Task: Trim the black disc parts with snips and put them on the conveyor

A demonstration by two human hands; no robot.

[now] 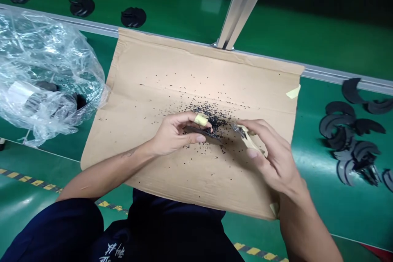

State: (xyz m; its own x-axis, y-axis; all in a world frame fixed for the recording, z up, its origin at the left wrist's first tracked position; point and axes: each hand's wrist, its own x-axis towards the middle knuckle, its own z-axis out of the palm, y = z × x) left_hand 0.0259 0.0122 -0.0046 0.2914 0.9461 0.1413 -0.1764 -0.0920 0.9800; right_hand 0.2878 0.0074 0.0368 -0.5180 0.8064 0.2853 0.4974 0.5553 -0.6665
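Note:
My left hand (181,129) is closed around a thin, flat black plastic part (201,132), its edge turned toward me. Yellow tape (201,120) wraps one finger of that hand. In my right hand (273,151) is a pair of nippers (241,130) with pale yellow handles, the metal jaws pointing left and held apart from the black part. Beneath both hands, a heap of tiny black clippings (216,119) is scattered over a cardboard sheet (144,57).
Curved black parts (339,129) lie piled on the green bench at right. A clear plastic bag (61,49) with dark pieces inside sits at left. Behind the rail are several black stacks (133,16), and a metal post (242,4) rises at the back.

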